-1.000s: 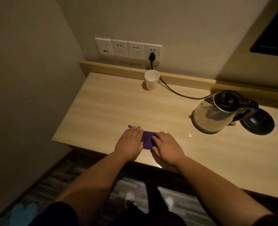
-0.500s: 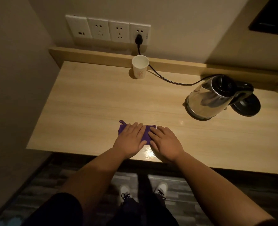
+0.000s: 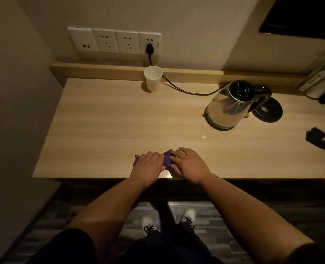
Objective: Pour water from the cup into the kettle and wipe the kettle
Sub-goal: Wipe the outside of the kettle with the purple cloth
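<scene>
Lying near the front edge of the wooden desk (image 3: 104, 119), a purple cloth (image 3: 167, 159) is seen between the two hands, and most of it is covered by them. Its long axis seems to run left to right, along the desk edge, and a small loop is seen at its left end. The left hand (image 3: 147, 165) is laid palm down on the left part of the cloth, with the fingers bent a little and pressed on it. The right hand (image 3: 189, 164) is laid palm down on the right part, its fingers spread and directed to the far left. Whether the cloth is gripped or only pressed flat cannot be told. Both forearms are stretched forward from the near side and come closer together at the hands.

A white paper cup (image 3: 153, 79) is placed upright at the far edge, against the wooden ledge, with its opening up. The steel kettle (image 3: 228, 109) is placed far to the right, well apart from the hands, off its black base (image 3: 270, 112), which is just beside it on the right. The spout is directed to the left and the black handle to the right. A black cable (image 3: 184, 90) is led from a wall socket (image 3: 149, 43) behind the cup toward the kettle.
</scene>
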{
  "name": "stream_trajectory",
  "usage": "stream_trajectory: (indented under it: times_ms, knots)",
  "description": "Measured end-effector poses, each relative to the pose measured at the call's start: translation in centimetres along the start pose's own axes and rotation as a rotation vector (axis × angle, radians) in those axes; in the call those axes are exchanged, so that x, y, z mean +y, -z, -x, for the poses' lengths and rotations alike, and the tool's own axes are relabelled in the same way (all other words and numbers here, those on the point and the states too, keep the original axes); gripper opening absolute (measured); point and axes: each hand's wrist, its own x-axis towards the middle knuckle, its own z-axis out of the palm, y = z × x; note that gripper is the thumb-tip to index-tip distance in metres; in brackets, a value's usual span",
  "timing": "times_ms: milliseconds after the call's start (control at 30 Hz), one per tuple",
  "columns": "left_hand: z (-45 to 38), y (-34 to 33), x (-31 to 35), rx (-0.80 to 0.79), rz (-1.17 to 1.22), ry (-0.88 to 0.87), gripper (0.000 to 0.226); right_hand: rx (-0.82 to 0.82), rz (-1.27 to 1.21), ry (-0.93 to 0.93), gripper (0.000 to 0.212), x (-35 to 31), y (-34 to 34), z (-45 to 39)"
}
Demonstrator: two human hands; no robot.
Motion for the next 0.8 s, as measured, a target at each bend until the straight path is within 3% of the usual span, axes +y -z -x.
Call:
stream_trajectory:
  times_ms: [100, 333, 600, 800]
  knots:
    - [-0.1, 1.2, 0.0, 0.016, 0.018, 0.026, 0.041, 0.031, -0.033, -0.131, 0.041, 0.8, 1.1, 0.6]
    - [-3.3, 6.7, 0.7, 0.169, 0.19, 0.121, 0.037, 0.295, -0.177, -0.516, 0.035, 4.6, 6.2, 2.5]
    - [-9.3, 12.8, 3.4, 0.205, 0.456, 0.245, 0.033, 0.63, -0.535, -0.974, 0.022, 11.0, 13.8, 2.5]
    - [-13.5, 13.9, 4.5, 0.194, 0.507, 0.285, 0.037, 0.612, -0.791, -1.226, 0.058, 17.9, 17.0, 0.2]
